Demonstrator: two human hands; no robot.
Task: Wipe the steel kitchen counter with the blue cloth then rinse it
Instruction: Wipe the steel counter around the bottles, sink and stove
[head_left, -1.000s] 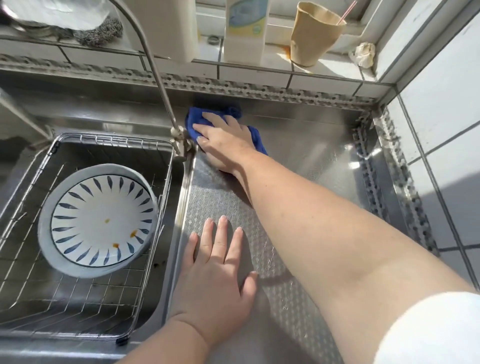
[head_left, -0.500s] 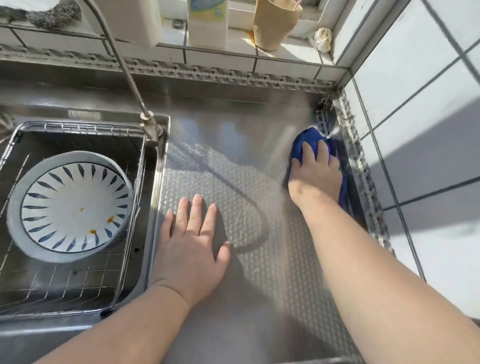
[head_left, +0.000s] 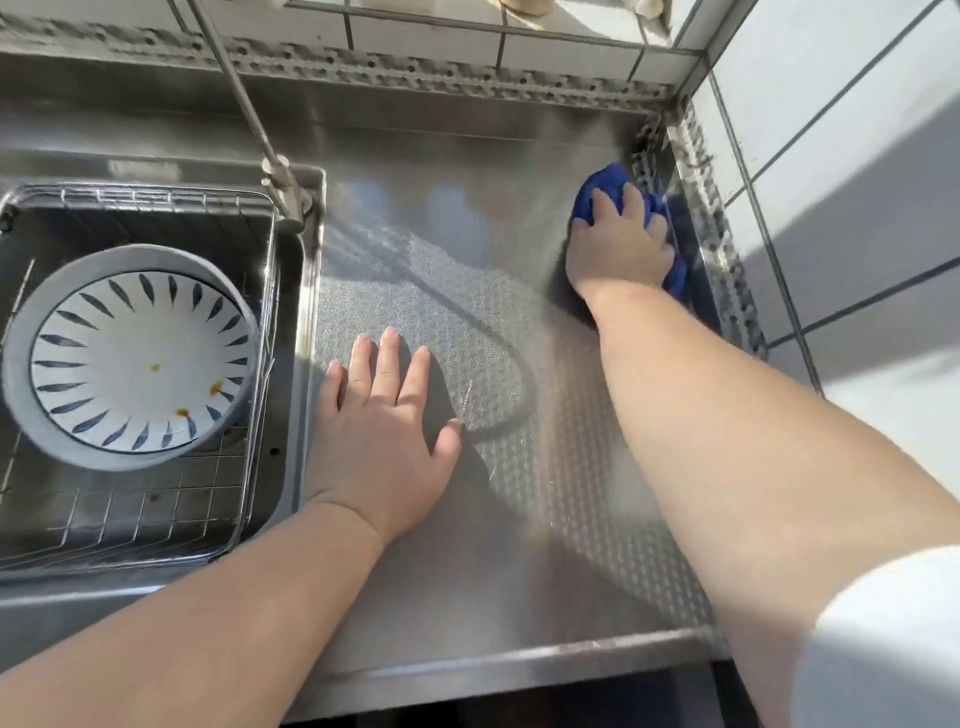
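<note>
Sunlight falls across the steel surface (head_left: 467, 244), where the right hand (head_left: 621, 249) presses the blue cloth (head_left: 602, 189) down at the far right, just beside the perforated side rim, fingers curled over the bunched fabric. Left hand (head_left: 387, 415) lies flat with fingers spread near the sink (head_left: 304, 291). A patterned plate (head_left: 140, 358) sits in the wire basket (head_left: 171, 200) inside the sink.

Hard sunlight from upper right; glare patches on steel counter (head_left: 467, 218). Curved faucet (head_left: 244, 98) shadow crosses counter. Wall (head_left: 857, 182) half shaded. Wide-angle bending at edges; slight softness overall.
</note>
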